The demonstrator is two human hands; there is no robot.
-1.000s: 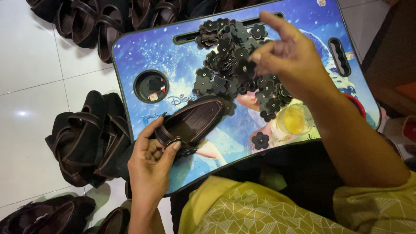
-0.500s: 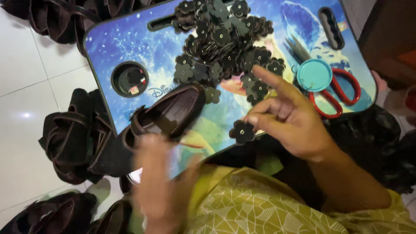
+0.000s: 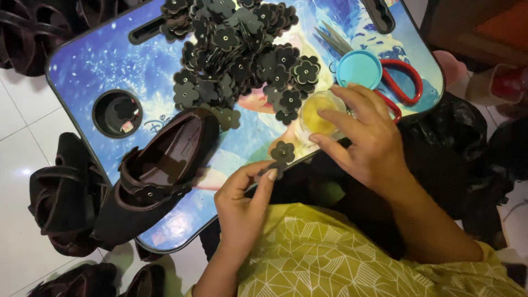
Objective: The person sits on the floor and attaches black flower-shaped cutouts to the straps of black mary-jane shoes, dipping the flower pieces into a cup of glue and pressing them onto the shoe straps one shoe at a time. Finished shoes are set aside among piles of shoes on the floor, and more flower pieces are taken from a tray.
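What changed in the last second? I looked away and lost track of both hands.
The left hand let go of the brown shoe and now pinches a black flower piece. The right hand came down from the flower pile to the small yellow-filled jar. The shoe and the pile stayed put.

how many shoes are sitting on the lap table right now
1. A single dark brown shoe lies on the left part of the lap table, its heel hanging over the near edge. More dark shoes are heaped on the floor around it, partly hidden, so not countable.
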